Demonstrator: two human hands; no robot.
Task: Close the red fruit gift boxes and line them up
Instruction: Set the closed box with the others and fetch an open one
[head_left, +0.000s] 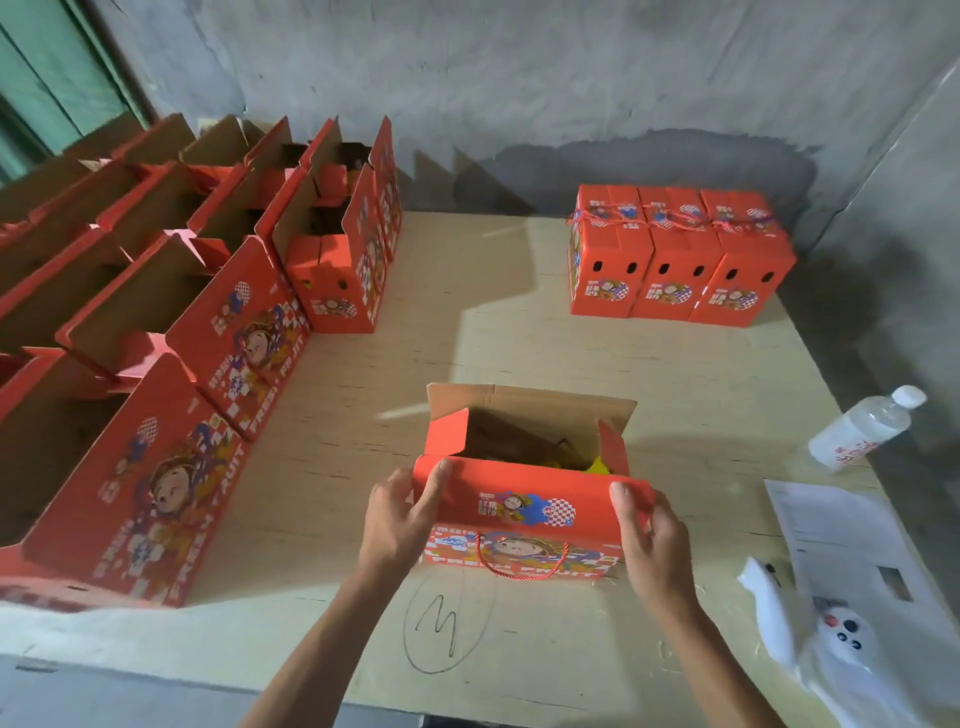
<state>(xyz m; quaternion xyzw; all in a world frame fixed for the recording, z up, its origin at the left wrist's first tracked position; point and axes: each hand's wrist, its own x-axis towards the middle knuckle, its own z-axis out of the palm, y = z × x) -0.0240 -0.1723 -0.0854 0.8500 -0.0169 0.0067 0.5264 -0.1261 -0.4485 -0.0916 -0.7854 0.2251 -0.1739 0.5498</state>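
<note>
Head view, left to right. At 9 to 10 o'clock, open boxes (171, 322) stand in rows, flaps up; their contents are too dark to tell. At 6 o'clock, on the table (519, 343), the left hand (397, 519) and right hand (652, 535) hold the near flap (530, 501) of the box in hand (524, 483), thumbs on top, fingers curled round its ends. Side flaps stand up, the far flap is raised, and something yellow (597, 464) shows inside. Judged step: folding down the near flap. Next move probably calls for tucking the side flaps and lowering the far flap. At 1 o'clock, three closed boxes (675, 254) stand touching in line. At 3 to 4 o'clock lie a bottle (862, 428) and papers (841, 540).
</note>
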